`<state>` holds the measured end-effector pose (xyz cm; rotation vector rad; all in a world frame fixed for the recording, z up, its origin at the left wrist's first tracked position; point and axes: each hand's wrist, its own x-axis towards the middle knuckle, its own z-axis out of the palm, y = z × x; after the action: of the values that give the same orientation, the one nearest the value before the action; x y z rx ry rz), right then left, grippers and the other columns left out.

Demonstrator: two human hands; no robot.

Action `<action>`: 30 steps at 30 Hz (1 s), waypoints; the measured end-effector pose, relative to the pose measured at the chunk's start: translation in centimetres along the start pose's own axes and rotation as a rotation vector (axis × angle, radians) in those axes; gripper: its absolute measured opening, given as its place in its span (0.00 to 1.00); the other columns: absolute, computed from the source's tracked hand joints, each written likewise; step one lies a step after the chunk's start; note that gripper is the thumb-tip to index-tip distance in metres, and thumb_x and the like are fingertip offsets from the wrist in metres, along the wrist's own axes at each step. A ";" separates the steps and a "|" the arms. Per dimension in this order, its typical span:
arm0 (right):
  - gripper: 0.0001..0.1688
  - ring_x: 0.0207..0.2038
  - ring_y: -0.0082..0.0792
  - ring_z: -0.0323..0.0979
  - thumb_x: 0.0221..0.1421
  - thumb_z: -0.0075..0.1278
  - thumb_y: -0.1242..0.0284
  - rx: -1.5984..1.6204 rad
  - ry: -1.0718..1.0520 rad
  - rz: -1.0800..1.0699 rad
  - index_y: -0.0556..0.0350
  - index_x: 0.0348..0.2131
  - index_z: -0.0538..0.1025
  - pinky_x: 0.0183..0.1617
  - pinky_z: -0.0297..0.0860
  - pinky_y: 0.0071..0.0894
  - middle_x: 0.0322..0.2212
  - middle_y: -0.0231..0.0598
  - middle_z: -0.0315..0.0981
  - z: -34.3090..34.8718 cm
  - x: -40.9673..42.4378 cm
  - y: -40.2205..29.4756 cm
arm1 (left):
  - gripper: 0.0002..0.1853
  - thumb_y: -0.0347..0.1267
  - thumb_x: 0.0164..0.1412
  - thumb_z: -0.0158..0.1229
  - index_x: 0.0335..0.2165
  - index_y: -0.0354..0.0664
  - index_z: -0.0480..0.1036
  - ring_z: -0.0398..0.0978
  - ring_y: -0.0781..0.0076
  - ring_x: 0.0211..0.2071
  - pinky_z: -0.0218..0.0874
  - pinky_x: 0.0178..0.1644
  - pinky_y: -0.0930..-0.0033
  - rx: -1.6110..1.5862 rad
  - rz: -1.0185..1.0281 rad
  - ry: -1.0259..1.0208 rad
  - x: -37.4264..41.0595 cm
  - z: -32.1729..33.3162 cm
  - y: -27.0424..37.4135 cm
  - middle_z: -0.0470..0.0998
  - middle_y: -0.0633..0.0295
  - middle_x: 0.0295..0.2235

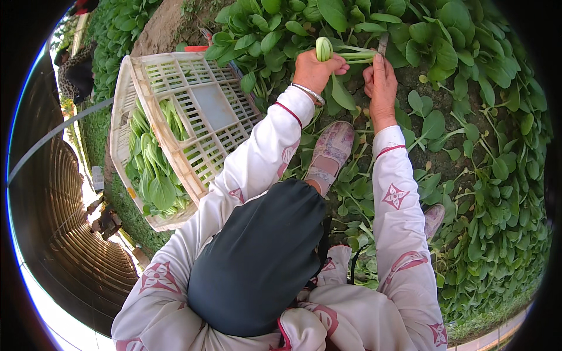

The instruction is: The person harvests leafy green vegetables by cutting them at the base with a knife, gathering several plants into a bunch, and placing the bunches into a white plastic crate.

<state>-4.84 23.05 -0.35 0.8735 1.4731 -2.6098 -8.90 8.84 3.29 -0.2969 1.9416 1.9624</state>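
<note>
My left hand [309,72] is closed around a head of pak choi [324,48], its pale cut base pointing up. Leaf stalks [356,57] stretch sideways from it to my right hand [381,90], whose thumb presses near their ends. A narrow knife blade [383,44] sticks up past my right fingers; its handle is hidden in the fist. One broad leaf [342,93] hangs below my left hand. Both hands are over the bed, just in front of growing pak choi plants [333,15].
At left a white slatted plastic crate [213,105] stands tilted, holding cut pak choi [160,191]. My shoe [333,142] is among small plants and loose leaves on soil. Dense greens [496,197] line the right side. Another person [79,72] crouches far left, beyond a curved pipe [61,129].
</note>
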 end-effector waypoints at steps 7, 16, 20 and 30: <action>0.14 0.15 0.09 0.50 0.54 0.56 0.62 -0.067 0.071 -0.077 0.54 0.31 0.74 0.17 0.46 0.13 0.17 0.18 0.59 -2.2 -1.7 -1.9 | 0.10 0.24 0.51 0.55 0.35 0.29 0.72 0.78 0.60 0.33 0.70 0.38 0.66 0.348 0.059 -0.071 -3.5 2.1 2.8 0.76 0.51 0.37; 0.19 0.15 0.10 0.52 0.58 0.51 0.57 -0.074 -0.167 0.066 0.55 0.31 0.73 0.16 0.47 0.14 0.15 0.21 0.61 -0.5 -2.5 -1.6 | 0.21 0.31 0.49 0.61 0.44 0.40 0.71 0.75 0.54 0.37 0.66 0.40 0.62 0.970 0.292 -0.231 -2.0 0.9 1.4 0.76 0.49 0.36; 0.27 0.15 0.18 0.57 0.61 0.42 0.52 -0.356 -0.209 0.069 0.59 0.36 0.74 0.19 0.55 0.21 0.15 0.30 0.63 0.6 -1.5 1.7 | 0.20 0.27 0.41 0.63 0.39 0.45 0.74 0.75 0.53 0.34 0.66 0.38 0.58 1.345 0.631 0.091 0.7 -2.6 0.8 0.71 0.59 0.46; 0.19 0.37 0.60 0.72 0.60 0.39 0.63 -1.167 -0.228 -0.268 0.61 0.33 0.74 0.42 0.68 0.52 0.30 0.59 0.74 5.2 4.2 7.3 | 0.16 0.25 0.41 0.60 0.35 0.43 0.75 0.75 0.57 0.38 0.67 0.41 0.60 1.376 0.490 0.225 3.3 -8.8 -1.9 0.73 0.66 0.42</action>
<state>-8.69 15.88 -6.01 0.2206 2.5893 -1.3482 -12.03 0.44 -0.08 0.3781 3.1501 0.3589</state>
